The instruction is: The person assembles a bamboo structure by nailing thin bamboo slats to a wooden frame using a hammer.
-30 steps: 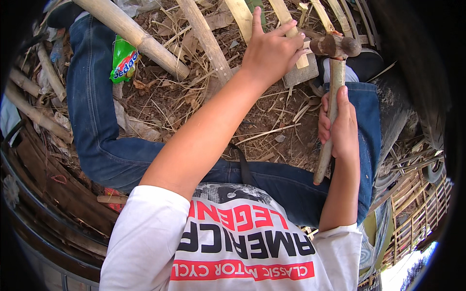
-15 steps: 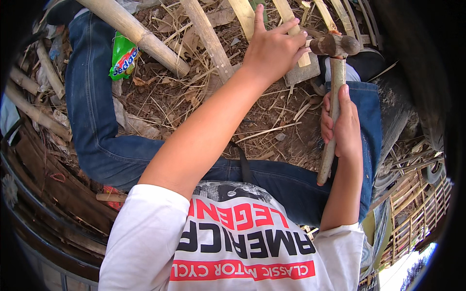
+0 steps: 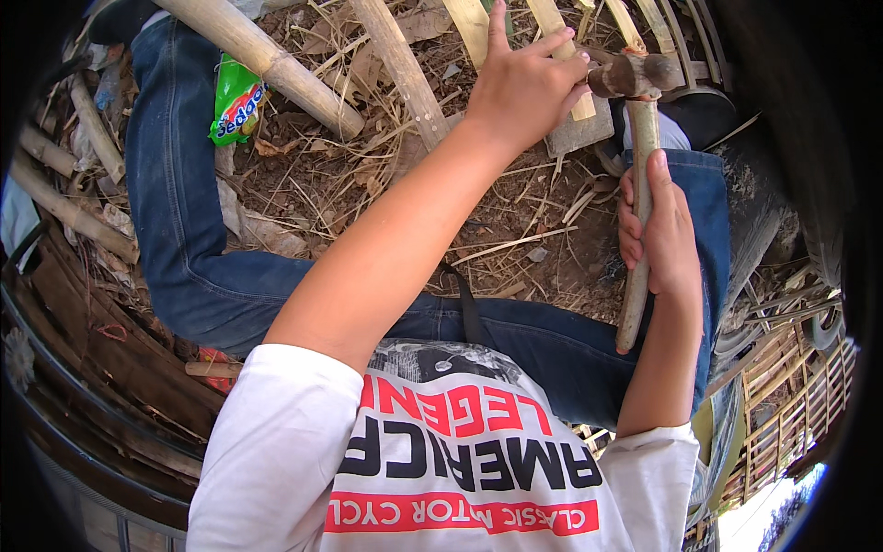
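My right hand (image 3: 664, 235) is wrapped round the wooden handle of a hammer (image 3: 636, 138), thumb lying along it. The dark, rusty metal head is at the far end, and its left face is close against the fingertips of my left hand (image 3: 529, 87). My left hand lies palm down over a pale split-bamboo strip (image 3: 550, 20). Its thumb and forefinger come together beside the hammer head, while the other fingers are spread. What they pinch is hidden. A grey block (image 3: 581, 129) sits under the strip's near end.
Thick bamboo poles (image 3: 267, 64) and a flat bamboo piece (image 3: 400, 69) lie on the left. A green snack packet (image 3: 235, 101) rests by my left leg (image 3: 170, 156). Straw and dry leaves litter the soil (image 3: 515, 207). A bamboo lattice (image 3: 791, 405) stands at the right.
The whole view has shifted slightly, so things appear a little further right. Both hands keep their grips, and the hammer head stays beside my left fingertips.
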The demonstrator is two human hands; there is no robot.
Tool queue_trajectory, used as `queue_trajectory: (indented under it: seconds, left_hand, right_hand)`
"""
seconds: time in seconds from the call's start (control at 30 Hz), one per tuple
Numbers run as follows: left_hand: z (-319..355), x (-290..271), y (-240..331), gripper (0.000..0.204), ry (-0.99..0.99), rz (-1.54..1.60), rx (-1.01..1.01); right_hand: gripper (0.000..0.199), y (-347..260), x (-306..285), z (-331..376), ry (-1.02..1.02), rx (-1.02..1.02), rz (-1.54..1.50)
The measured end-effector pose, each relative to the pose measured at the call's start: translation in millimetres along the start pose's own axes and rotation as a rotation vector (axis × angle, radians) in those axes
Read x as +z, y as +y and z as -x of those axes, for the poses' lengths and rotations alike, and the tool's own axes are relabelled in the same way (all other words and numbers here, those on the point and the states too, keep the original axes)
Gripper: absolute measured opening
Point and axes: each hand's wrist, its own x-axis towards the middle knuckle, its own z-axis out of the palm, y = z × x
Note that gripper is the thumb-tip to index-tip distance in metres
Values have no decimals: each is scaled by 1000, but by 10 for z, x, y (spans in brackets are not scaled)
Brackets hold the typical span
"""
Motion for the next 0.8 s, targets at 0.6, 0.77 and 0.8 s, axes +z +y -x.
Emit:
queue_trajectory:
  seconds: [0.6,0.77,0.8]
  left_hand:
    - [5,4,1,21,-1,42,27]
    - [2,25,36,16,-5,29,17]
    - [-17,16,26,15,25,47,33]
  right_hand:
    - [60,14,-76,-51,1,19,-16]
    - [57,-12,-95,72,43,-31,-152]
    - [57,-57,-85,95,41,-54,-186]
